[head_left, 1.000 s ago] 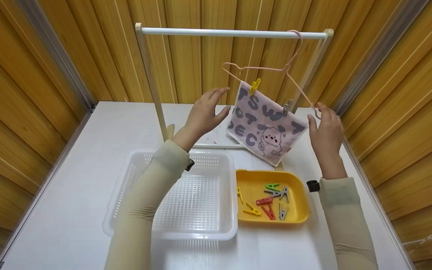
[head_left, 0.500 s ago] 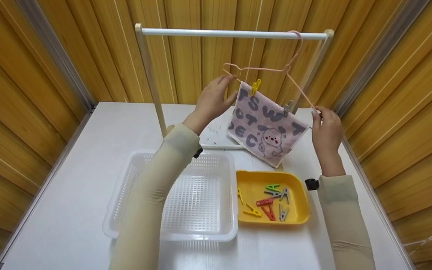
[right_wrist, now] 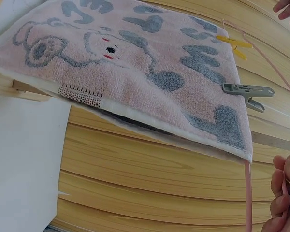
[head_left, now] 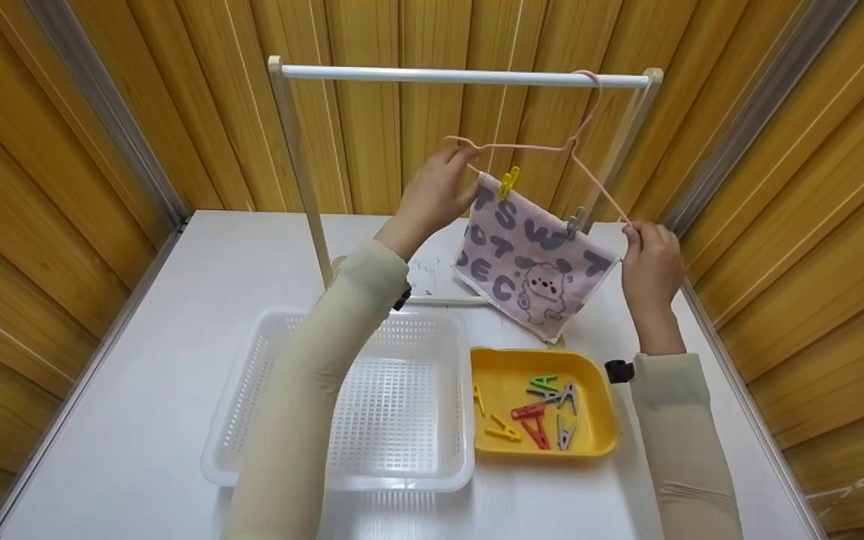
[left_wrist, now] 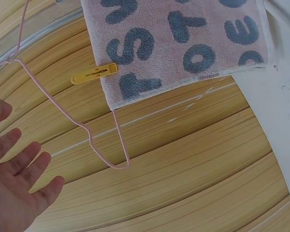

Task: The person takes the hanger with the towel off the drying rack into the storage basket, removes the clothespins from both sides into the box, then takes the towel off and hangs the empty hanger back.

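Observation:
A pink hanger [head_left: 526, 146] hooks over the rack's white bar and hangs tilted, its right end lower. Over its lower wire drapes a small pink towel [head_left: 503, 251] with grey letters and a cartoon animal. A yellow clothespin [head_left: 508, 182] and a grey clothespin [right_wrist: 249, 90] clip the towel's top edge. My right hand [head_left: 653, 266] pinches the hanger's right arm near its end, thumb and fingers curled round the wire in the right wrist view. Beside the hanger's left end is my left hand [head_left: 436, 191]; in the left wrist view its fingers [left_wrist: 26, 166] are spread, apart from the wire.
The rack's white bar [head_left: 402, 73] spans two wooden posts above the white table [head_left: 154, 337]. In front stand a white perforated basket [head_left: 454, 420] and, on its right, a yellow tray [head_left: 601, 405] with several coloured clothespins [head_left: 537, 431]. Wood-patterned panels [head_left: 64, 150] enclose the table.
My left hand has moved up and right to the hanger's left end. My right hand has taken hold of the hanger's right arm. The head view has shifted slightly.

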### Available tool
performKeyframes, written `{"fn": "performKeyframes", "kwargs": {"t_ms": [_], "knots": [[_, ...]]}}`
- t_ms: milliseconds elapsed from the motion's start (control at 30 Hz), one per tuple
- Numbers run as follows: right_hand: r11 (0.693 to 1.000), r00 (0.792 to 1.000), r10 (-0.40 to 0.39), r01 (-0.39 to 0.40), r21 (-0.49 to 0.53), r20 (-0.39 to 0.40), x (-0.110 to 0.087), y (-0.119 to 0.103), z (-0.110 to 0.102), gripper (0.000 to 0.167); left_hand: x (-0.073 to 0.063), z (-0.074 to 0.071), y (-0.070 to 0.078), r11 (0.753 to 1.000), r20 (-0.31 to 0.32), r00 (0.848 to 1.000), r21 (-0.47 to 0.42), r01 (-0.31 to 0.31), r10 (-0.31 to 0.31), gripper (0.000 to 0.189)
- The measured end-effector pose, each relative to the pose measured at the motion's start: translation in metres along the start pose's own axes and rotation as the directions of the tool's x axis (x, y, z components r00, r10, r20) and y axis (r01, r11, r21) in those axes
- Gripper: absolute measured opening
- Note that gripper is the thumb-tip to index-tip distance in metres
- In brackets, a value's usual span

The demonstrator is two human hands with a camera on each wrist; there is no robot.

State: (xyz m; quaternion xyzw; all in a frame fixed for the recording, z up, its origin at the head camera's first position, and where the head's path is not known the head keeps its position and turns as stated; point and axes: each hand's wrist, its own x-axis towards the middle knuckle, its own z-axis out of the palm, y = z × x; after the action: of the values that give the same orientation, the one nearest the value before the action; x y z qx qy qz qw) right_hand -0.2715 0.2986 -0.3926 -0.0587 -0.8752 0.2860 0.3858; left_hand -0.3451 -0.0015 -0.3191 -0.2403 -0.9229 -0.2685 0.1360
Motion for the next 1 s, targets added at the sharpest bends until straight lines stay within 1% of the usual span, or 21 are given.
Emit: {"fn": "performKeyframes", "kwargs": {"t_ms": [100,333,500,700,833,1000], "knots": [[1.000,1.000,-0.006,0.006,0.013,-0.016,0.000,0.001,-0.001,0.030,0.003,0.000,0.003,1.000,0.015,1.000,0.018,-0.009,0.009,0.050],[0.998,0.998,-0.035,0.037,0.040,-0.050,0.001,-0.003,-0.004,0.027,0.010,-0.007,0.010,0.999,0.060,0.998,0.025,0.027,-0.028,0.056],[0.997,0.997,-0.048,0.052,0.057,-0.059,0.002,-0.009,-0.009,0.029,0.012,-0.012,0.013,1.000,0.059,0.998,0.020,0.023,-0.024,0.057],[0.991,0.991,-0.087,0.096,0.090,-0.100,0.002,-0.017,-0.018,0.031,0.011,-0.018,0.016,0.999,0.027,1.000,0.035,-0.014,0.013,0.056],[0.986,0.985,-0.110,0.125,0.114,-0.129,0.001,-0.025,-0.025,0.031,0.008,-0.027,0.017,0.998,-0.010,0.999,0.048,-0.050,0.051,0.056],[0.978,0.981,-0.152,0.167,0.123,-0.118,-0.002,-0.034,-0.035,0.033,0.002,-0.041,0.021,0.993,-0.058,0.993,0.061,-0.098,0.101,0.056]]}}
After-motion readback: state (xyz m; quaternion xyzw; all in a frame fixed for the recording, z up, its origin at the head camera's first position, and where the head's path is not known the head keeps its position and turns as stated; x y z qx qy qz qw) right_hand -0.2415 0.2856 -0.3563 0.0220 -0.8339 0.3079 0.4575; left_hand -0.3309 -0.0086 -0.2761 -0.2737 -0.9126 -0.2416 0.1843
